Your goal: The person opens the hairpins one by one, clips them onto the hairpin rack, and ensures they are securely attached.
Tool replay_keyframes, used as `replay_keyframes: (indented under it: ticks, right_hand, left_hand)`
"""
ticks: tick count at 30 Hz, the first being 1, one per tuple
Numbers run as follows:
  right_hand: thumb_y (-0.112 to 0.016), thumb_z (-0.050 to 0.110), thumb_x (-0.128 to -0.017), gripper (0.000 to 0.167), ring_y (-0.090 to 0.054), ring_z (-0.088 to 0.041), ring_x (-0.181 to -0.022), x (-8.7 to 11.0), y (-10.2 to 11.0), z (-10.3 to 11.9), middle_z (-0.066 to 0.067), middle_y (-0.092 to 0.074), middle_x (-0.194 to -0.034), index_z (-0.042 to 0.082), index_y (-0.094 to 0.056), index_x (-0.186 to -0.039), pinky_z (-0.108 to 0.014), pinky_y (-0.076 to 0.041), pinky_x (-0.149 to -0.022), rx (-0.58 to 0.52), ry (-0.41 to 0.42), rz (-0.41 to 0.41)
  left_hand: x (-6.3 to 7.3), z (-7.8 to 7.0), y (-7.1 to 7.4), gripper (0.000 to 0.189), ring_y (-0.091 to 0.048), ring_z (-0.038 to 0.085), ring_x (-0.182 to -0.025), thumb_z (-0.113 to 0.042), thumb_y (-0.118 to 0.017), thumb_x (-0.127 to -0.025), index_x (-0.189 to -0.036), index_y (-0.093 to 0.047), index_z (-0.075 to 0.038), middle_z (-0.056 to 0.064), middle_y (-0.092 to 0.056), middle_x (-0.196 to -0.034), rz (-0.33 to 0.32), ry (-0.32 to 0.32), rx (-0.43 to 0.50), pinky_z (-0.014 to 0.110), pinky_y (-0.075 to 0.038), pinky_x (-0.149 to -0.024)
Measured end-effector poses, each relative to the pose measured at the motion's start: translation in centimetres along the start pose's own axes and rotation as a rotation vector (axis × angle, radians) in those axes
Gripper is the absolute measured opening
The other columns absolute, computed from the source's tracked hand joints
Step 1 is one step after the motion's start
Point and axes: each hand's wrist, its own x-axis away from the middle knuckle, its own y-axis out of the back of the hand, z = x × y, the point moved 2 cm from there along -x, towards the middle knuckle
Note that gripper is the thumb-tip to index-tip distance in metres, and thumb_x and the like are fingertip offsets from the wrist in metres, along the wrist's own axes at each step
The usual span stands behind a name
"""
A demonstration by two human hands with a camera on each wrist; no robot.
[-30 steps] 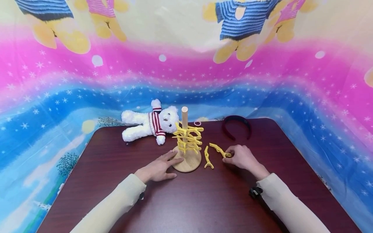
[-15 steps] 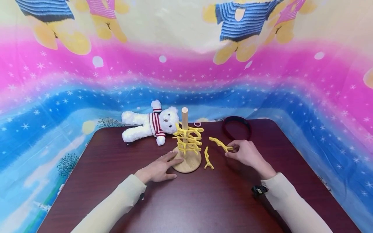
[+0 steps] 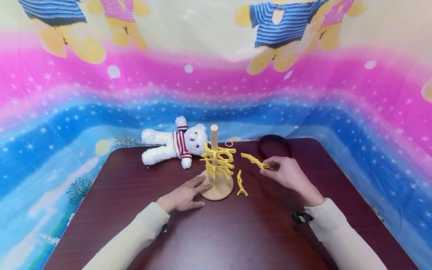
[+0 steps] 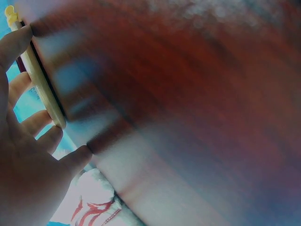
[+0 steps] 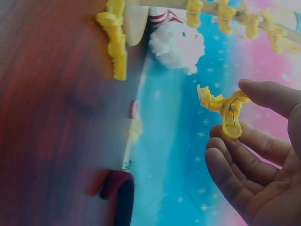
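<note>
My right hand (image 3: 288, 171) pinches a yellow alligator hair clip (image 3: 252, 160) by its handle end, with the toothed end pointing left toward the stand. In the right wrist view, thumb and fingers squeeze the handles of this clip (image 5: 231, 109), and its spring shows. A wooden stand (image 3: 214, 135) with an upright post carries several yellow hair clips (image 3: 219, 161) clamped around it. My left hand (image 3: 183, 193) lies with spread fingers on the left of the round base (image 3: 219, 192). Another loose hair clip (image 3: 240, 183) lies on the table just right of the base.
A white teddy bear (image 3: 168, 142) in a striped sweater lies behind the stand to the left. A dark red headband (image 3: 274, 137) rests at the back right. Near the back edge, a pale pink hair tie (image 3: 229, 144) lies behind the post. Printed cloth hangs around the dark table (image 3: 216, 240).
My right hand has lifted the hair clip off the table and moved it up and away from me. The left hand and the stand have stayed in place.
</note>
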Motion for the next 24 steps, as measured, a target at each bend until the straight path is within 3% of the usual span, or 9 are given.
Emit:
replay_keyframes:
  ticks: [9, 24]
  right_hand:
    - [-0.078, 0.041, -0.085, 0.029, -0.070, -0.011, -0.078, -0.2, 2.0, 1.6, 0.003, -0.076, -0.092, 0.021, -0.076, -0.106, -0.035, -0.057, -0.072, -0.024, 0.022, -0.042]
    - [-0.073, 0.043, -0.090, 0.035, -0.067, -0.013, -0.083, -0.1, 3.8, 3.9, 0.003, -0.075, -0.095, 0.020, -0.073, -0.118, -0.034, -0.054, -0.073, -0.019, 0.062, -0.025]
  left_hand:
    - [0.0, -0.2, 0.1, 0.068, -0.016, 0.033, -0.156, -0.045, -0.062, -0.097, -0.157, -0.032, -0.032, 0.012, -0.018, -0.168, 0.002, -0.001, 0.004, 0.054, -0.028, -0.121]
    - [0.1, -0.1, 0.0, 0.069, -0.017, 0.034, -0.155, -0.046, -0.062, -0.097, -0.157, -0.032, -0.032, 0.013, -0.019, -0.167, -0.010, -0.012, -0.007, 0.053, -0.029, -0.121]
